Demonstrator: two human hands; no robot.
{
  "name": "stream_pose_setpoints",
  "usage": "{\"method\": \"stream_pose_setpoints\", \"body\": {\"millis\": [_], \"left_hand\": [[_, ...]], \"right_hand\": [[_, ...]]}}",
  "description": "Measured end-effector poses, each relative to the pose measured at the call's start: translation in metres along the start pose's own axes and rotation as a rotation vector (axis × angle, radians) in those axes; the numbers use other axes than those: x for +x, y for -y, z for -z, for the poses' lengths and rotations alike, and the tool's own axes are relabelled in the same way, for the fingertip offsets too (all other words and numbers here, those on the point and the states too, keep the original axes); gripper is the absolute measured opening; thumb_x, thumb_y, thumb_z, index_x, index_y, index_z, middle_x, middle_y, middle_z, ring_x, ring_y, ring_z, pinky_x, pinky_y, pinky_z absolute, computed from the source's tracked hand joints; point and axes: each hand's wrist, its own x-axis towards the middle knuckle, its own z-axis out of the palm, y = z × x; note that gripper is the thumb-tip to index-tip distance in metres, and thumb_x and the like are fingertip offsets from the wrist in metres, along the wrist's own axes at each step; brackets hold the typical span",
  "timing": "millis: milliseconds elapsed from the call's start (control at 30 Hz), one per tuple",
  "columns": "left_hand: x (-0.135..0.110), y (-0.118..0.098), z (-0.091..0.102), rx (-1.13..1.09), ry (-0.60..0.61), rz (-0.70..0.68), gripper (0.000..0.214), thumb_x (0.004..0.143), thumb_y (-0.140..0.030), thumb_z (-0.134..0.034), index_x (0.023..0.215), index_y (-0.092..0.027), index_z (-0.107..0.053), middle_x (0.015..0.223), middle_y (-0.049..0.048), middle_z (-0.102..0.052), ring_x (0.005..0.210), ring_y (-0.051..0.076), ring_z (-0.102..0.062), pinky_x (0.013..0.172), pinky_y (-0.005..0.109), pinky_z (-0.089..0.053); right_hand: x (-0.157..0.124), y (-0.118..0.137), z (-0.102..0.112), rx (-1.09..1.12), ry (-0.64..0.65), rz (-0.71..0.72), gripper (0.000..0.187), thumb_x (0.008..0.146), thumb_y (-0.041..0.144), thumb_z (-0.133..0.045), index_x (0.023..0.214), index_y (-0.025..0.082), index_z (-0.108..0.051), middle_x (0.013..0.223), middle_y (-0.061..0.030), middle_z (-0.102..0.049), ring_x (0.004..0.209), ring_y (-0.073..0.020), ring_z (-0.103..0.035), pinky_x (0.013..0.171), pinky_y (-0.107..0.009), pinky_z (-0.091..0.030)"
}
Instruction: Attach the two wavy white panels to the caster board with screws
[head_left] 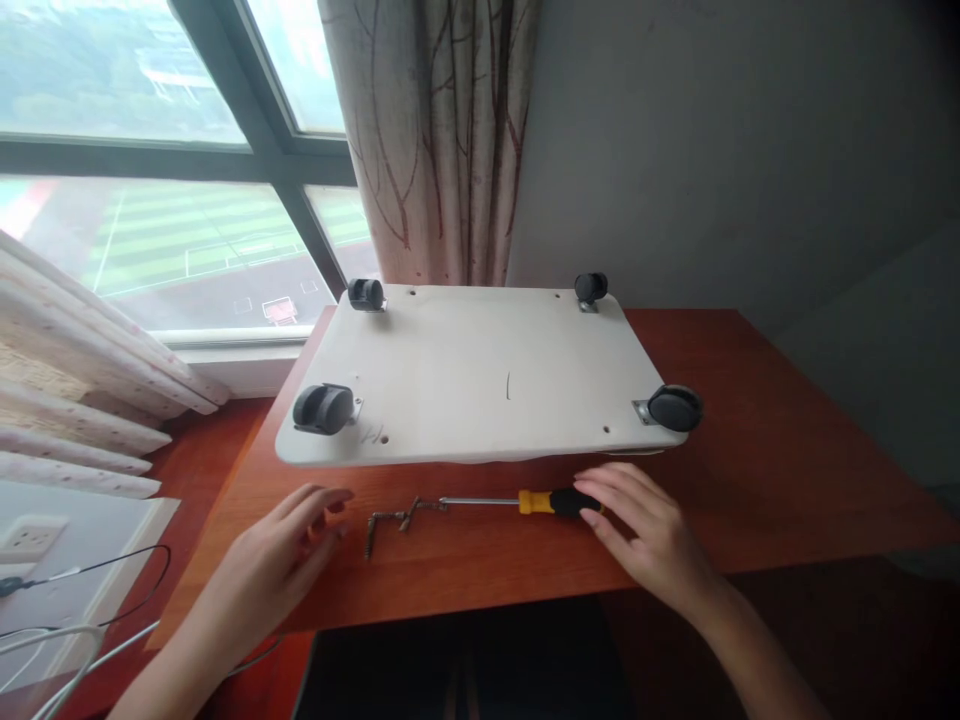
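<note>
A yellow and black screwdriver (536,502) lies along the wooden table, its metal shaft pointing left. At the butt of its handle is my right hand (637,520), fingers over the top and thumb below, loosely closed around it. Several small screws (386,516) lie in a line near the screwdriver's tip. My left hand (289,550) hovers just left of these screws, its fingers curved and apart with nothing in them. Beyond both hands rests a white board (465,370), with a dark caster wheel near each corner, among them the near left caster (324,408) and near right caster (675,407).
The reddish wooden table (750,430) extends to the right. A dark chair (465,660) is at its front edge. Window, curtain (450,140) and grey wall stand behind. Cables (75,650) and a wall socket (34,540) are at lower left.
</note>
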Motion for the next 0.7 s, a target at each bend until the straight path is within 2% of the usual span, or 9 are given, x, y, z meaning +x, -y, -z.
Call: {"method": "stream_pose_setpoints", "body": {"millis": [133,233,400,567,700], "left_hand": [[-0.006,-0.014,-0.011,0.087,0.042,-0.119,0.035,0.090,-0.049,-0.060,0.118,-0.028,-0.065,0.119,0.0059,-0.067,0.084,0.019,-0.071,0.064,0.022,-0.054],[-0.007,-0.016,-0.015,0.125,0.041,-0.160,0.036,0.089,-0.049,-0.062,0.118,-0.028,-0.065,0.109,0.0053,-0.070,0.077,0.018,-0.072,0.061,0.022,-0.054],[-0.005,-0.015,-0.022,0.131,-0.009,-0.184,0.033,0.094,-0.047,-0.053,0.113,-0.025,-0.067,0.093,0.0048,-0.072,0.074,0.019,-0.072,0.063,0.023,-0.054],[-0.001,-0.023,-0.031,0.160,-0.045,-0.189,0.032,0.096,-0.046,-0.051,0.114,-0.026,-0.068,0.094,0.0044,-0.073,0.075,0.019,-0.072,0.063,0.024,-0.054],[0.007,-0.034,-0.036,0.198,-0.065,-0.211,0.029,0.097,-0.044,-0.051,0.111,-0.026,-0.069,0.094,0.0039,-0.072,0.077,0.019,-0.072,0.063,0.025,-0.053]], "right_hand": [[-0.005,-0.008,-0.030,-0.036,0.039,-0.037,0.036,0.089,0.023,-0.064,0.125,0.028,-0.065,0.124,-0.0091,-0.066,0.113,-0.0268,-0.063,0.095,-0.047,-0.057],[-0.006,-0.012,-0.038,-0.033,0.044,-0.055,0.034,0.088,0.021,-0.065,0.122,0.026,-0.065,0.119,-0.0096,-0.066,0.110,-0.0261,-0.063,0.093,-0.047,-0.057],[-0.007,-0.018,-0.046,0.051,0.022,-0.091,0.025,0.091,0.023,-0.062,0.115,0.027,-0.069,0.107,-0.0086,-0.068,0.101,-0.0246,-0.065,0.088,-0.043,-0.059],[-0.011,-0.017,-0.045,0.138,-0.052,-0.199,0.023,0.094,0.028,-0.059,0.114,0.026,-0.069,0.109,-0.0090,-0.068,0.102,-0.0234,-0.068,0.090,-0.038,-0.059],[-0.015,-0.018,-0.041,0.185,-0.057,-0.245,0.022,0.095,0.030,-0.058,0.113,0.025,-0.069,0.111,-0.0091,-0.068,0.104,-0.0234,-0.068,0.089,-0.036,-0.058]]}}
